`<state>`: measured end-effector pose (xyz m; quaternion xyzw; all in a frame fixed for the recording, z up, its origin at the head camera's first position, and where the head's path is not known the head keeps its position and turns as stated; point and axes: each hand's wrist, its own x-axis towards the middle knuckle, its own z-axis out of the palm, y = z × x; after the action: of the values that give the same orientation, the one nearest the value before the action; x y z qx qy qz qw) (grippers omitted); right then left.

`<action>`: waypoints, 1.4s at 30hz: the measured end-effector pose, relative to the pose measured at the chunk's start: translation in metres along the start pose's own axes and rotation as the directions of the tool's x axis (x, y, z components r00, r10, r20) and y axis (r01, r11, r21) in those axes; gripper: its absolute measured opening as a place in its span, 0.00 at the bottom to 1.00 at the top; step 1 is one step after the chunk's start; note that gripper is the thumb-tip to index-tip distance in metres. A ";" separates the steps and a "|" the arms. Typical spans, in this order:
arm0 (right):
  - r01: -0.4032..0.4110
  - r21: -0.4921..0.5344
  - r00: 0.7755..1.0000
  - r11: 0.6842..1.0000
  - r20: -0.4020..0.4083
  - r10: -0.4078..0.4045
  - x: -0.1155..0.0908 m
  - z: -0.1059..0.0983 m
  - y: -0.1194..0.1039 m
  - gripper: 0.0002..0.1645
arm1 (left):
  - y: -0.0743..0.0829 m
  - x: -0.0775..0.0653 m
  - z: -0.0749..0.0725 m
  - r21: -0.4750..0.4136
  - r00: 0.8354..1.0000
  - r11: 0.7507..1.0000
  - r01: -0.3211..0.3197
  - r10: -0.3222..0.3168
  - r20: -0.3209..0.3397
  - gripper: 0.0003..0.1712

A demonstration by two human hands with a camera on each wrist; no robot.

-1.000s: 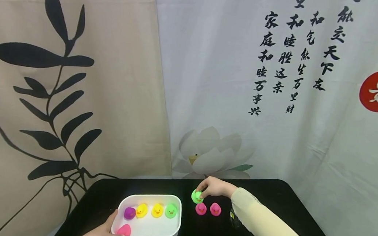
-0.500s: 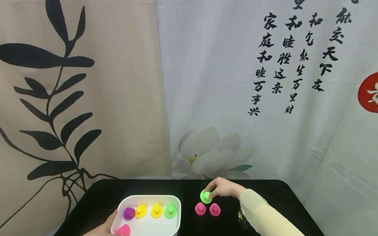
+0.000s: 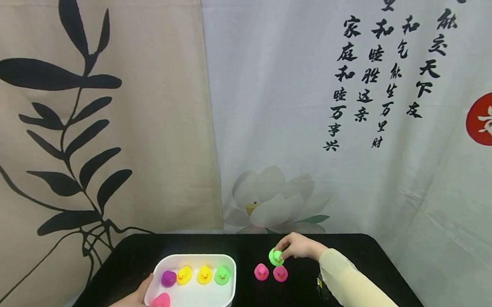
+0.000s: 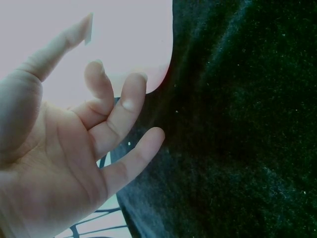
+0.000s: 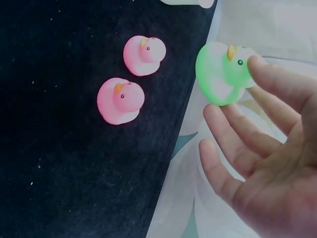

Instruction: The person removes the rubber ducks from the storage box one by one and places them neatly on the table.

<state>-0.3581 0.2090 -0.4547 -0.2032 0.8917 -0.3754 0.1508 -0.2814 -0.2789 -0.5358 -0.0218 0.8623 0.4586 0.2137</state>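
My right hand [image 3: 301, 247] pinches a green rubber duck [image 3: 276, 257] between thumb and fingers at the far side of the black table. In the right wrist view this duck [image 5: 215, 74] is held at the fingertips, raised over two pink rubber ducks [image 5: 121, 100]. Those two pink ducks [image 3: 261, 272] stand side by side just in front of the hand. My left hand [image 3: 130, 301] grips the left end of a white plastic tub [image 3: 201, 297], thumb over the near corner. Inside the tub are a purple duck [image 3: 168, 278], two yellow ducks [image 3: 204, 275], a green one [image 3: 222, 275] and a pink one [image 3: 161, 300].
A small black object with a yellow mark [image 3: 322, 288] lies by the right sleeve [image 3: 360, 290]. Behind the black-covered table [image 3: 256, 306] hangs a cloth backdrop [image 3: 271, 103] printed with a plant, a lotus and characters.
My right hand has carried the green duck to the right, from behind the left pink duck to behind the right one. The left hand and tub stay put.
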 end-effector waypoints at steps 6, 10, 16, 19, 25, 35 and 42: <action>-0.039 0.005 0.999 0.999 -0.026 0.039 -0.002 -0.004 0.011 0.11 | -0.001 0.008 -0.007 -0.080 0.997 0.996 -0.031 0.037 0.074 0.69; -0.049 0.015 0.998 0.999 -0.036 0.049 -0.003 -0.007 0.022 0.12 | -0.003 0.016 -0.012 -0.103 0.993 0.994 -0.040 0.051 0.102 0.68; -0.061 0.036 0.998 0.997 -0.028 0.062 -0.011 -0.010 0.034 0.12 | -0.003 0.011 -0.011 -0.099 0.995 0.995 -0.032 0.041 0.092 0.68; -0.064 0.034 0.998 0.997 -0.020 0.065 -0.017 -0.011 0.038 0.12 | -0.004 0.004 -0.008 -0.120 0.994 0.992 -0.029 0.041 0.099 0.68; -0.057 0.040 0.998 0.998 -0.006 0.057 -0.028 -0.011 0.050 0.13 | -0.004 -0.006 -0.002 -0.115 0.995 0.993 -0.031 0.041 0.089 0.65; -0.058 0.045 0.998 0.997 -0.017 0.059 -0.035 -0.001 0.072 0.12 | -0.002 -0.010 0.000 -0.073 0.997 0.997 -0.028 0.033 0.066 0.64; -0.055 0.038 0.998 0.998 -0.039 0.057 -0.029 0.009 0.085 0.10 | 0.000 -0.011 0.001 -0.118 0.996 0.993 -0.024 0.035 0.088 0.63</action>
<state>-0.3497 0.2710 -0.5195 -0.1677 0.8927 -0.3916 0.1471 -0.2710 -0.2797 -0.5326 -0.0009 0.8239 0.5117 0.2436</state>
